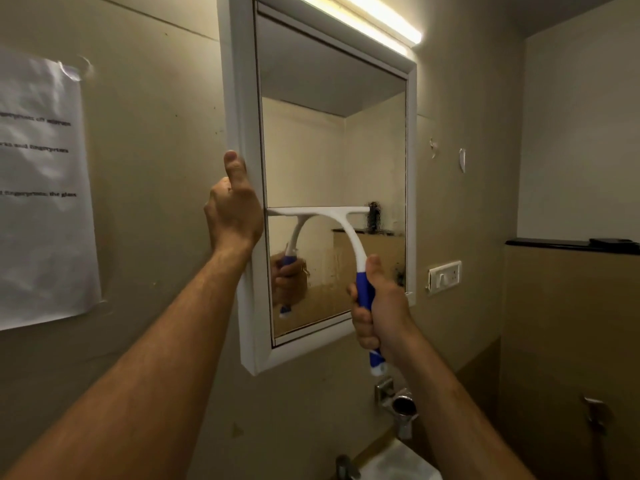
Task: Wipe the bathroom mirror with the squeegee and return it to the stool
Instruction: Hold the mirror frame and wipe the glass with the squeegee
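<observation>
The white-framed mirror [332, 143] hangs on the beige wall straight ahead. A white squeegee [332, 216] with a blue handle has its blade lying level against the glass at about mid-height. My right hand [379, 306] grips the blue handle below the blade, thumb up along it. My left hand [233, 209] grips the left side of the mirror frame, thumb pointing up on the frame's front. The glass below the blade looks streaky and wet. The stool is out of sight.
A lit tube light [381, 22] runs above the mirror. A printed paper sheet [41, 188] is stuck on the wall at left. A switch plate [445, 276] sits right of the mirror; a chrome tap [398, 407] and white basin [398, 462] lie below. A dark ledge [571, 245] crosses the right wall.
</observation>
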`<state>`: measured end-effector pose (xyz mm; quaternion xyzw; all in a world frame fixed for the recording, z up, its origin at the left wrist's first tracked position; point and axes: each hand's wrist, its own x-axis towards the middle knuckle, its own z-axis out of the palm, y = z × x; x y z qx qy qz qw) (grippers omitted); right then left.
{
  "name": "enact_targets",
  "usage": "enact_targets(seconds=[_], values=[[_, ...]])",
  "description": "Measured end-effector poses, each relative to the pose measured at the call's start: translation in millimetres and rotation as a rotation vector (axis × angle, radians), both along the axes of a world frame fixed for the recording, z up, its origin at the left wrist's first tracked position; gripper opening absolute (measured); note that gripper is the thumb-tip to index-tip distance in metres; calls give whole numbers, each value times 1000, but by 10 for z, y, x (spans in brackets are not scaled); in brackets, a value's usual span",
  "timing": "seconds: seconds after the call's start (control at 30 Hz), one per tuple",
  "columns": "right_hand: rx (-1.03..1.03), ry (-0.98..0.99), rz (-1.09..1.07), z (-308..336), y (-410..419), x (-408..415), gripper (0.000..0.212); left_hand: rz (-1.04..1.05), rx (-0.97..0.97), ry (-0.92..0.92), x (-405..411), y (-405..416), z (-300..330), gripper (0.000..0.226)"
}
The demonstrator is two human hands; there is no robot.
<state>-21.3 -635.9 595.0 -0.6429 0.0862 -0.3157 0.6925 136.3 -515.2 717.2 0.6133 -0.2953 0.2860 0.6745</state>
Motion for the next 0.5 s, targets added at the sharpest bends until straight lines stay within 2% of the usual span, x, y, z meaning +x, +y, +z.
enact_targets(seconds=[0.1, 0.2, 0.33, 0.5], values=[[18, 8, 37, -91, -23, 3, 61, 11, -6, 1, 0, -8, -13, 67], [43, 34, 59, -465, -43, -7, 63, 27, -27, -4, -11, -17, -25, 71], [117, 53, 75, -841, -15, -18, 63, 61, -81, 14, -36, -17, -133, 54], [56, -33, 31, -445, 53, 90, 63, 51, -89, 63, -34, -14, -361, 53]])
